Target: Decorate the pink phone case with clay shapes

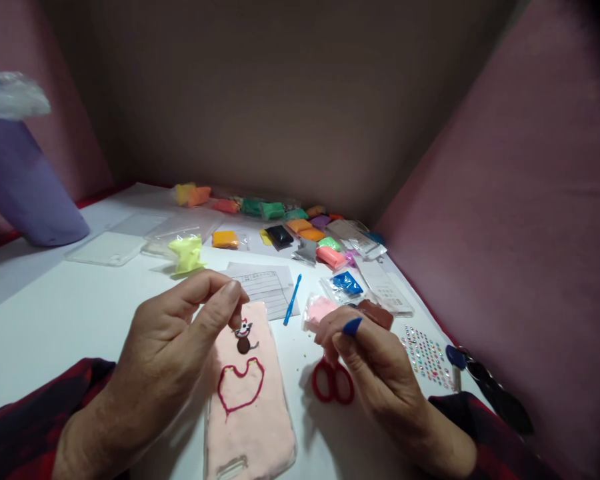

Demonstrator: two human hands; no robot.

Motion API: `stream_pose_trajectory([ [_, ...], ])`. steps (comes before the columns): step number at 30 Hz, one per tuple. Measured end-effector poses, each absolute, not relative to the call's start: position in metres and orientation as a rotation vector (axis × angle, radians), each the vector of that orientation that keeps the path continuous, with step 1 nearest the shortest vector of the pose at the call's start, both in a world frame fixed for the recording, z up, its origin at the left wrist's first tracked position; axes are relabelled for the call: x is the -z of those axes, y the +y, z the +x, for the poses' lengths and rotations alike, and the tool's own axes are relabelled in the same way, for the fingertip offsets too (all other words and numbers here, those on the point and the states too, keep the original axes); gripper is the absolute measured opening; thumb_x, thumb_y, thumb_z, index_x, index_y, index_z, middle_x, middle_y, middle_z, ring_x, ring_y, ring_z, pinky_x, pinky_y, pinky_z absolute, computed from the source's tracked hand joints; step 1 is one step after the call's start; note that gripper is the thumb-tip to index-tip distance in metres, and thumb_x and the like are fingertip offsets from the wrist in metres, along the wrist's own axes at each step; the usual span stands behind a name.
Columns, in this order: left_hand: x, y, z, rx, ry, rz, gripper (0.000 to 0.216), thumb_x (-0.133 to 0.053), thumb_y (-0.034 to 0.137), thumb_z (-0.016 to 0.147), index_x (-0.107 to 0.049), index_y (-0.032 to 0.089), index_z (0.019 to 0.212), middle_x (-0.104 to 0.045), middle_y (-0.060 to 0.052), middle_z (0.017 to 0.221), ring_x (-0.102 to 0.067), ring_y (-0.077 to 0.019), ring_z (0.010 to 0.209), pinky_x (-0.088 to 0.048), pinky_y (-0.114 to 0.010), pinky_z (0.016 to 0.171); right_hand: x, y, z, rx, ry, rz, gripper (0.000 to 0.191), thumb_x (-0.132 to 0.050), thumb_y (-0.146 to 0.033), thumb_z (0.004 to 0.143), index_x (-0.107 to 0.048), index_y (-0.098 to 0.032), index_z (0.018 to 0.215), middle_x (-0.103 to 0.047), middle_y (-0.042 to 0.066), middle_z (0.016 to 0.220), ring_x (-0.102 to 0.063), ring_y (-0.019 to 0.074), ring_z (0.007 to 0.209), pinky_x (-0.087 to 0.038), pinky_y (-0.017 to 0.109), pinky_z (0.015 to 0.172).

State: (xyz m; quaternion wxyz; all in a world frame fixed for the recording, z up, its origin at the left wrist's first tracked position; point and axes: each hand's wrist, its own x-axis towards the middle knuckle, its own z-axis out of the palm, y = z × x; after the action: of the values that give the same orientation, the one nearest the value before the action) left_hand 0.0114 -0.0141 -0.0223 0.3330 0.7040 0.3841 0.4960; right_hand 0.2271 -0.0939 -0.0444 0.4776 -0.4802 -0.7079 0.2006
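Blue clay [353, 326], probably light, soft and easily dented, best held by its edge, sits pinched in the right hand [380, 363] near scissors [321, 398], while the left hand [167, 350] curls by the case [253, 430], any hold unclear.

On the white table [25, 300] lie a pink phone case [253, 430], red scissors [334, 382] and a sheet of gems [427, 357].

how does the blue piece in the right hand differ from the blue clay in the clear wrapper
The blue piece is small and pointed; the blue clay is a larger lump. The blue piece is bare and pinched in the right hand; the blue clay lies in its clear wrapper on the table. Both are blue.
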Motion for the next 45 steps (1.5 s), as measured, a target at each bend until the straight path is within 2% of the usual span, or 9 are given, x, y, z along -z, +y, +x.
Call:
stream_pose_trajectory([
  [3, 0.022, -0.015, 0.012, -1.288, 1.0, 1.842, 0.029, -0.053, 0.037, 0.09, -0.06, 0.025, 0.063, -0.059, 0.006, 0.062, -0.055, -0.0124, 0.063, -0.045, -0.02, 0.059, 0.043, -0.097, 0.227, -0.427, -1.905, -1.202, 0.02, -0.047, -0.009, 0.089, -0.06, -0.023, 0.097, -0.06, 0.003, 0.083, -0.057, 0.0181, 0.075, -0.045, 0.033, 0.066],
  [6, 0.021, -0.015, 0.013, -1.292, 0.986, 1.849, 0.03, -0.053, 0.036, 0.09, -0.059, 0.024, 0.062, -0.059, 0.006, 0.061, -0.054, -0.0123, 0.061, -0.045, -0.021, 0.057, 0.046, -0.101, 0.229, -0.343, -2.082, -1.262, 0.031, -0.055, -0.003, 0.078, -0.062, -0.023, 0.1, -0.063, 0.0, 0.073, -0.056, 0.0158, 0.066, -0.04, 0.03, 0.06],
  [8, 0.02, -0.016, 0.013, -1.277, 0.989, 1.85, 0.031, -0.052, 0.035, 0.09, -0.059, 0.024, 0.062, -0.058, 0.006, 0.061, -0.055, -0.0121, 0.061, -0.045, -0.021, 0.057, 0.051, -0.103, 0.23, -0.272, -2.176, -1.321, 0.033, -0.055, -0.004, 0.075, -0.064, -0.023, 0.1, -0.061, -0.002, 0.067, -0.053, 0.0154, 0.061, -0.035, 0.029, 0.057],
  [12, 0.017, -0.018, 0.013, -1.237, 1.021, 1.86, 0.029, -0.05, 0.033, 0.09, -0.058, 0.023, 0.064, -0.058, 0.006, 0.062, -0.055, -0.0109, 0.062, -0.045, -0.019, 0.057, 0.057, -0.105, 0.23, -0.137, -2.317, -1.355, 0.03, -0.049, -0.009, 0.076, -0.065, -0.02, 0.099, -0.054, -0.001, 0.06, -0.044, 0.0154, 0.055, -0.022, 0.03, 0.053],
  [16, 0.015, -0.018, 0.012, -1.228, 1.016, 1.876, 0.029, -0.05, 0.034, 0.09, -0.058, 0.023, 0.065, -0.059, 0.007, 0.062, -0.056, -0.0104, 0.061, -0.046, -0.018, 0.056, 0.059, -0.105, 0.228, 0.015, -2.37, -1.373, 0.027, -0.047, -0.011, 0.079, -0.065, -0.018, 0.098, -0.052, -0.001, 0.058, -0.04, 0.0151, 0.053, -0.017, 0.031, 0.054],
  [21, 0.017, -0.018, 0.011, -1.211, 1.026, 1.887, 0.03, -0.049, 0.035, 0.091, -0.058, 0.023, 0.066, -0.059, 0.007, 0.063, -0.056, -0.0101, 0.063, -0.046, -0.017, 0.058, 0.059, -0.109, 0.224, 0.145, -2.363, -1.339, 0.025, -0.047, -0.008, 0.083, -0.063, -0.017, 0.099, -0.051, -0.001, 0.057, -0.038, 0.0148, 0.051, -0.015, 0.031, 0.054],
  [28, 0.019, -0.017, 0.011, -1.223, 1.001, 1.902, 0.029, -0.049, 0.035, 0.091, -0.059, 0.024, 0.067, -0.059, 0.007, 0.063, -0.057, -0.0093, 0.062, -0.046, -0.015, 0.057, 0.06, -0.11, 0.227, 0.161, -2.482, -1.294, 0.032, -0.048, -0.005, 0.082, -0.058, -0.012, 0.112, -0.055, 0.0, 0.063, -0.041, 0.0158, 0.053, -0.017, 0.032, 0.054],
  [34, 0.017, -0.017, 0.012, -1.237, 0.998, 1.899, 0.028, -0.05, 0.033, 0.091, -0.059, 0.024, 0.067, -0.059, 0.008, 0.063, -0.056, -0.0085, 0.061, -0.045, -0.015, 0.057, 0.058, -0.109, 0.226, 0.161, -2.462, -1.284, 0.027, -0.05, -0.008, 0.079, -0.062, -0.015, 0.102, -0.052, -0.001, 0.061, -0.038, 0.0162, 0.052, -0.015, 0.032, 0.053],
  [45, 0.017, -0.017, 0.012, -1.226, 0.999, 1.873, 0.028, -0.05, 0.032, 0.091, -0.058, 0.024, 0.066, -0.058, 0.008, 0.063, -0.055, -0.0089, 0.062, -0.045, -0.015, 0.058, 0.058, -0.108, 0.225, 0.196, -2.462, -1.238, 0.027, -0.048, -0.009, 0.082, -0.062, -0.014, 0.103, -0.051, -0.001, 0.057, -0.037, 0.0158, 0.05, -0.014, 0.032, 0.053],
])
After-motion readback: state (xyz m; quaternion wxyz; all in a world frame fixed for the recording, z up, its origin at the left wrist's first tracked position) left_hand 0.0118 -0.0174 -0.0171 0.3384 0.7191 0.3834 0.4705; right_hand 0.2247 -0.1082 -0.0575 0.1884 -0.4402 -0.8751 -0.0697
